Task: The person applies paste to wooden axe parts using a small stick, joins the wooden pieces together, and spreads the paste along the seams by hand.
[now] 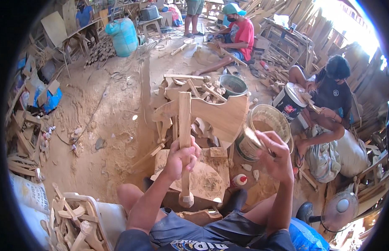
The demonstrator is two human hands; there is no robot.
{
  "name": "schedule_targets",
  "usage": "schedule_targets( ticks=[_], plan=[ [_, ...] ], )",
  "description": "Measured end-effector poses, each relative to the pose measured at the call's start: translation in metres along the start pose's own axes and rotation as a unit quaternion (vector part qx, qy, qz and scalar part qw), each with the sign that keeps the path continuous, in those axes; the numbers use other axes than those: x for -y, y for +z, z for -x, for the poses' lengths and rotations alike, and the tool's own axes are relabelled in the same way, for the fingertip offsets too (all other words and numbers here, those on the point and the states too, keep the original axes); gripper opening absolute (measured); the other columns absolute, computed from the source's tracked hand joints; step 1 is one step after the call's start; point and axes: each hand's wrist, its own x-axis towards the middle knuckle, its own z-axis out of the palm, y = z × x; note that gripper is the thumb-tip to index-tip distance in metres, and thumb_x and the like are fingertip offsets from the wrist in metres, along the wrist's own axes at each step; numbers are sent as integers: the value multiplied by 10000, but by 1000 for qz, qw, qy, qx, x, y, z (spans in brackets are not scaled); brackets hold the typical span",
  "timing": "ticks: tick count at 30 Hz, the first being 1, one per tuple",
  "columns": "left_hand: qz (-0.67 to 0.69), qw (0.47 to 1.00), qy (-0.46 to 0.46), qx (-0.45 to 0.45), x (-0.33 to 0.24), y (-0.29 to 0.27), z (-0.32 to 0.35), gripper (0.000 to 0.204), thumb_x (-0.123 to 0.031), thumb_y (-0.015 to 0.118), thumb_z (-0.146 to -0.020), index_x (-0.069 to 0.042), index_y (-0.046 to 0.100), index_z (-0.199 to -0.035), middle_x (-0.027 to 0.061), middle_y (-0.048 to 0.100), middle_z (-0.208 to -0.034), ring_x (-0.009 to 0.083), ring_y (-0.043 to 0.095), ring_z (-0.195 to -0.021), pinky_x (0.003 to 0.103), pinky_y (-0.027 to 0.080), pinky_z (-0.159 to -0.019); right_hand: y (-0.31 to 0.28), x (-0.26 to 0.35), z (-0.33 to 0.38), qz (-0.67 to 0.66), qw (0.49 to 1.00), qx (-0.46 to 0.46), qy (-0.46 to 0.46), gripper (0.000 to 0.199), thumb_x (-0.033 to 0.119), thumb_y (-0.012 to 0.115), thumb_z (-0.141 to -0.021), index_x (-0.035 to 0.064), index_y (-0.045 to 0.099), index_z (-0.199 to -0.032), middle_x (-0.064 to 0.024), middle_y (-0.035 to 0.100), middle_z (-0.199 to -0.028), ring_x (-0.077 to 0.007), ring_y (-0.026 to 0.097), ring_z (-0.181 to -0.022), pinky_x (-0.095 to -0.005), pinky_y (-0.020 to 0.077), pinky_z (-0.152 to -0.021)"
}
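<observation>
Clearly my left hand (182, 157) is wrapped tight around the handle of the wooden axe (202, 115), fingers fully closed on the shaft, holding it upright out in front of me so the broad blade faces my right side and sits within reach of the other hand. My right hand (278, 157) is pinched shut on a small brush (253, 137), its tip touching the lower edge of the blade, just beside the open plastic tub (267, 125) that stands on the ground close by, likely so the brush can be dipped without a stretch. Below the axe lies a flat wooden block (202, 178) with a small red-capped bottle (239, 180) next to it. Behind the axe a pile of wooden pieces (190, 85) is heaped on the sawdust floor, and a dark green bucket (233, 85) stands beyond it.
</observation>
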Motion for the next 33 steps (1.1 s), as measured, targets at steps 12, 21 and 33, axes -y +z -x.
schedule_targets(
  ticks=[12, 21, 33],
  plan=[
    [-106, 989, -25, -101, 0, 18, 2, 284, -300, 743, -1064, -108, 613, -900, -56, 497, -630, 40, 457, -436, 241, 399, -394, 41, -53, 27, 138, 959, -214, -126, 436, 56, 864, -810, 43, 818, -1243, -126, 707, -1073, -246, 659, -896, -362, 542, -782],
    [-187, 976, -50, -99, 9, 27, -5, 225, -245, 722, -1063, -127, 623, -900, -58, 512, -594, 41, 456, -411, 252, 417, -403, 37, -58, 29, 175, 939, -264, -137, 466, 35, 877, -728, 25, 821, -1190, -122, 703, -1019, -241, 666, -801, -350, 546, -696],
    [-101, 989, -36, -100, 14, 16, -10, 265, -248, 714, -1054, -146, 570, -856, -52, 458, -556, 71, 430, -378, 264, 404, -380, 36, -53, 26, 240, 925, -260, -140, 479, 55, 898, -725, 80, 823, -1198, -70, 680, -996, -214, 649, -771, -339, 538, -648]
  ],
)
